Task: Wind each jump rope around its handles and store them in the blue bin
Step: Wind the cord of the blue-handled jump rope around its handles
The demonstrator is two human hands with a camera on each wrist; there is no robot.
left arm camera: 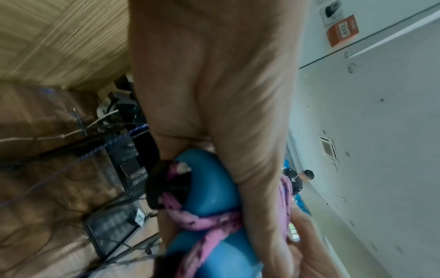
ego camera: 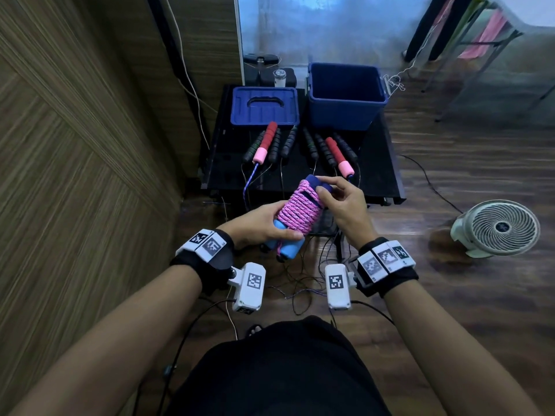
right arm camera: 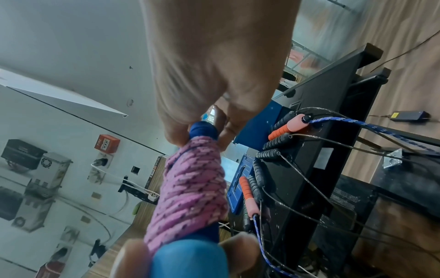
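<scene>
A pink jump rope (ego camera: 298, 209) (right arm camera: 190, 188) is wound tightly round its two blue handles, held in the air in front of the black table (ego camera: 381, 175). My left hand (ego camera: 264, 225) grips the bundle's near end, thumb over the light-blue handle ends (left arm camera: 209, 190). My right hand (ego camera: 342, 199) pinches the far dark-blue handle tips (right arm camera: 202, 129). The open blue bin (ego camera: 345, 96) stands at the table's back right. Several unwound ropes lie before it: red-and-pink handles (ego camera: 265, 142) (ego camera: 339, 157) and black ribbed handles (ego camera: 312, 144).
The bin's blue lid (ego camera: 265, 106) lies at the table's back left. A white fan (ego camera: 498, 228) sits on the wood floor to the right. Thin cords trail off the table's front edge to the floor (ego camera: 297, 283). A wooden wall panel (ego camera: 75, 145) runs along the left.
</scene>
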